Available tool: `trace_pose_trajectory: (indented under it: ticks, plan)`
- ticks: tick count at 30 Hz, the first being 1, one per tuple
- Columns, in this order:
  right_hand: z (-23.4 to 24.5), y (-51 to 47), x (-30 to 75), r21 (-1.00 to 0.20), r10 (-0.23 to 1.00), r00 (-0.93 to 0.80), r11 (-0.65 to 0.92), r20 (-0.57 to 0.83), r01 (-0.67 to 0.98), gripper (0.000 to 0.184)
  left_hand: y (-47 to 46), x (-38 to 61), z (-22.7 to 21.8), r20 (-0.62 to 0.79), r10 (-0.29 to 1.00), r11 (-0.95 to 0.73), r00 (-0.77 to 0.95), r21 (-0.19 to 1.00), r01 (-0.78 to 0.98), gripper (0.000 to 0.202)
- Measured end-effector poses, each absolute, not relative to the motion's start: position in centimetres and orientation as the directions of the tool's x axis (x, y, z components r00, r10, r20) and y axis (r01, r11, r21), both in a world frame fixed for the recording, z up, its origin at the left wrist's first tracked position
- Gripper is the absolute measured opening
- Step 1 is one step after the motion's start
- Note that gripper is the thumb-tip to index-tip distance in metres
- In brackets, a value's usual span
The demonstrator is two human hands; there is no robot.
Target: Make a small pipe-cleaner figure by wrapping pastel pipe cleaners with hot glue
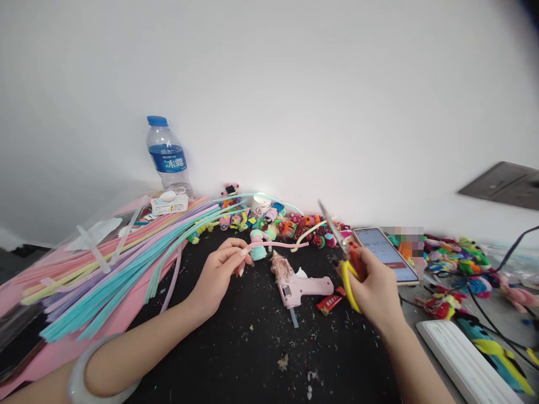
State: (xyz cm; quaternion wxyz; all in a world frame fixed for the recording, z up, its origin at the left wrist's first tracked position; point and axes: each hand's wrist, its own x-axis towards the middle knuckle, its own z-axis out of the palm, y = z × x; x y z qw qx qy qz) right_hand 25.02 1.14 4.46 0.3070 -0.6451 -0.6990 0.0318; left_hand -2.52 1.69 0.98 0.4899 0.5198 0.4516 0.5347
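Between thumb and fingers, my left hand [225, 266] pinches a pink pipe cleaner [282, 244] that points to the right. Just behind it stands a small mint-green figure of coiled pipe cleaner [258, 251]. My right hand [374, 283] grips scissors [347, 252] with yellow and red handles, their blades pointing up and apart from the pink piece. A pale yellow pipe cleaner [309, 233] lies near the pink one's tip. Between my hands rests a pink hot glue gun [305, 286] with a fuzz-covered nozzle, beside a red lighter [330, 303].
Bundled pastel pipe cleaners [126, 258] lie at left, near a water bottle [166, 157]. Colourful small figures line the wall around a paper cup [261, 205]. A phone [387, 255] showing a timer, a white power strip [463, 359] and cables lie right. Scraps litter the black mat [219, 359].
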Motion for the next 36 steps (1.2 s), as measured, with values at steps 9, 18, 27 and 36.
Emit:
trace_pose_trajectory:
  ticks: [9,18,27,36]
  plan:
    - [4.6,-1.1,20.9,-0.339,0.935,-0.327,0.356,0.142,0.871,0.026,1.5,-2.9,1.2,0.211,0.977,-0.209,-0.009,0.974,0.083,0.030]
    - [5.3,-1.6,20.4,-0.250,0.931,-0.363,0.362,0.044,0.898,0.013,1.1,-2.8,1.1,0.271,0.963,-0.270,0.011,0.953,0.137,0.031]
    - [5.0,-1.6,20.1,-0.257,0.935,-0.355,0.348,0.021,0.901,0.020,0.3,-2.5,1.3,0.236,0.959,-0.259,0.156,0.954,0.151,0.033]
    - [4.5,-1.5,19.9,-0.288,0.929,-0.367,0.362,0.040,0.886,0.022,0.2,-2.2,1.4,0.220,0.954,-0.256,0.205,0.952,0.170,0.032]
